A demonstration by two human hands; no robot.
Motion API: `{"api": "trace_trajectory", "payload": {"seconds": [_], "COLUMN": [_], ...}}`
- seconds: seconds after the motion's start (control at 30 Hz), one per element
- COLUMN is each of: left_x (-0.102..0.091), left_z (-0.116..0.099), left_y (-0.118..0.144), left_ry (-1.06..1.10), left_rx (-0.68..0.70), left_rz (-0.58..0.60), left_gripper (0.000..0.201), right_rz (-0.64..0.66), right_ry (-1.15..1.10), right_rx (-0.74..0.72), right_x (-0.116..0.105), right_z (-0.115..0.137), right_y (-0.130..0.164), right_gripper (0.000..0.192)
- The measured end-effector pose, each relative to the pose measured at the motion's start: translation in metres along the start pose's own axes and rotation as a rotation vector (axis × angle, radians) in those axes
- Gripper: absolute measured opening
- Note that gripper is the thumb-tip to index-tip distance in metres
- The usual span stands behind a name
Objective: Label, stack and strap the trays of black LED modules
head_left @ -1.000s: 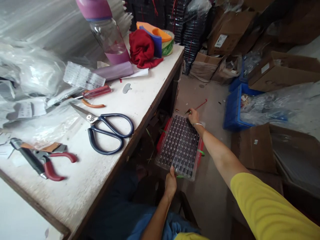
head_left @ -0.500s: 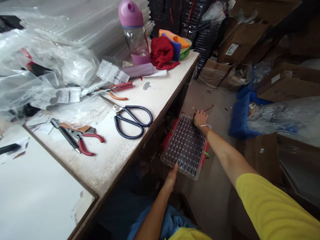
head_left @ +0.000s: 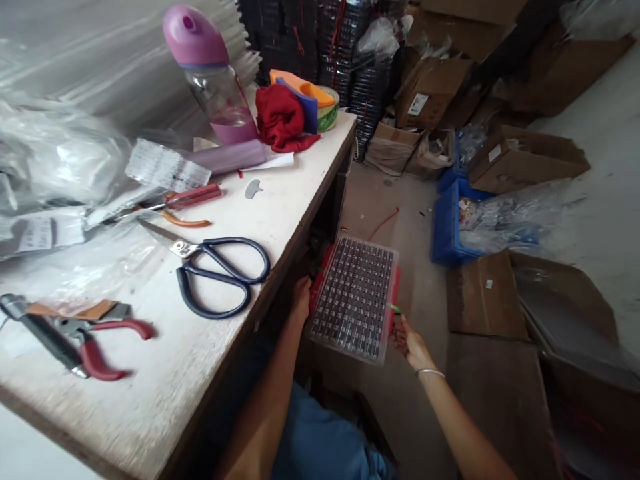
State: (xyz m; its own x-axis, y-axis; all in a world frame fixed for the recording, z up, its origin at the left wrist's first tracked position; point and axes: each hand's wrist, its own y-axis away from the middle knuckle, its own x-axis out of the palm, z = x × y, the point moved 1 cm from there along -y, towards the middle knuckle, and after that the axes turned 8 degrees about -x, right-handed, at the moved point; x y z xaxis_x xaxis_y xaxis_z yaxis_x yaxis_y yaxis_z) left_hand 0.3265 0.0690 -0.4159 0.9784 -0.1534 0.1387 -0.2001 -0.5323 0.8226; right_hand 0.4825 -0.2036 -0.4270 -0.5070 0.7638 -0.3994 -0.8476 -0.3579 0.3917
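Observation:
A clear plastic tray [head_left: 353, 297] filled with rows of small dark parts lies low beside the workbench, over a red layer that shows along both sides. My left hand [head_left: 301, 299] grips its left side at the red edge, fingers partly hidden. At the right side, my right hand [head_left: 411, 341] has its fingers curled by the red edge, thumb close to a green strap [head_left: 395, 309]. A bracelet circles the right wrist. What supports the tray from below is hidden.
On the white bench [head_left: 200, 360] lie scissors [head_left: 223, 267], red-handled pliers [head_left: 107, 347], a screwdriver [head_left: 195, 196] and a red cloth [head_left: 281, 117] near a pink-topped bottle [head_left: 220, 87]. Cardboard boxes [head_left: 483, 293] and a blue crate [head_left: 445, 223] line the floor at right.
My right hand has come from the tray's far end to its right side. My left hand has gone from the near edge to the left side. The view has shifted right.

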Motion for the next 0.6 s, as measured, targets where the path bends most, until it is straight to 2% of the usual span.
{"api": "trace_trajectory", "payload": {"seconds": [0.1, 0.23, 0.33, 0.47, 0.6], "left_x": [0.027, 0.045, 0.046, 0.036, 0.026], "left_z": [-0.009, -0.022, -0.024, -0.016, -0.016], "left_y": [-0.017, -0.029, -0.035, -0.039, -0.025], "left_ry": [0.041, 0.113, 0.162, 0.199, 0.205], "left_rx": [-0.01, -0.021, -0.029, -0.063, -0.045], "left_rz": [0.018, 0.044, 0.009, -0.076, -0.08], "left_gripper": [0.027, 0.029, 0.029, 0.03, 0.031], "right_rz": [0.006, -0.056, -0.119, -0.211, -0.188], "right_ry": [-0.182, -0.282, -0.308, -0.314, -0.343], "right_rx": [0.065, 0.121, 0.165, 0.237, 0.239], "right_x": [0.017, 0.025, 0.02, 0.012, 0.015], "right_z": [-0.005, 0.001, 0.001, -0.003, 0.003], "right_y": [-0.012, -0.035, -0.049, -0.064, -0.062], "right_gripper": [0.047, 0.035, 0.029, 0.029, 0.033]}}
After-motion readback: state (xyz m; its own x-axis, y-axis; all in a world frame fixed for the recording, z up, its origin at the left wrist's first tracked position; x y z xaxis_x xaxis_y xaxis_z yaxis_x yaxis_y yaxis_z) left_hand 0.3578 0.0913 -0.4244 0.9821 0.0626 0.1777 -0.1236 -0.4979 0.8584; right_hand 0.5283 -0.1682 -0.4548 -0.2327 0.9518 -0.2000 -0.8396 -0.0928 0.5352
